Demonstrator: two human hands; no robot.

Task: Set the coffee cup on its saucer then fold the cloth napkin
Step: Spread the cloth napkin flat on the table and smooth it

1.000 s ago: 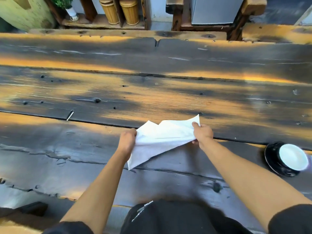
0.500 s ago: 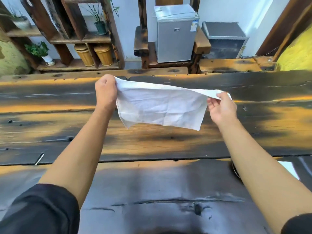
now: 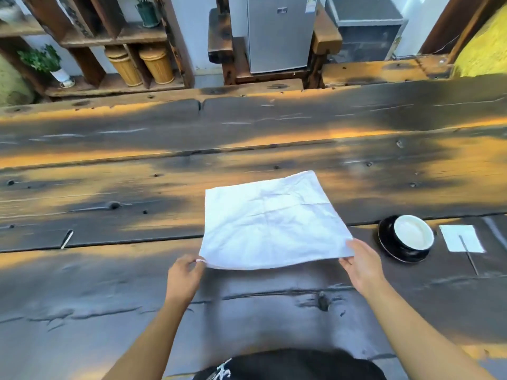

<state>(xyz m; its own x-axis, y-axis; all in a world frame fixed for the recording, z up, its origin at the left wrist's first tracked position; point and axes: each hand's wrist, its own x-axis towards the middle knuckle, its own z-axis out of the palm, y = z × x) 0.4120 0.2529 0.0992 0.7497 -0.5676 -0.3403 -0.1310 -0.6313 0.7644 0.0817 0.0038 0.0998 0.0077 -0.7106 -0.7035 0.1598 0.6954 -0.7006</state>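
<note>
Napkin (image 3: 270, 220) — plain white, no legible writing

We see a long table (image 3: 137, 187) of dark, charred-looking planks with orange patches, knots and cracks. Near its right end lies a small white paper square (image 3: 461, 238), flat on the wood, with a thin dark stick (image 3: 468, 255) lying across it. A small pale stick (image 3: 67, 239) rests in a seam on the left. Beyond the table we find a wooden shelf unit (image 3: 109, 39) holding two woven bamboo canisters (image 3: 142, 64) side by side, a potted plant in a white pot (image 3: 44, 64) and another in a dark green pot (image 3: 147, 12). A small silver fridge (image 3: 279, 34) stands in a wooden frame, a dark grey box (image 3: 367, 31) just beside it.
</note>
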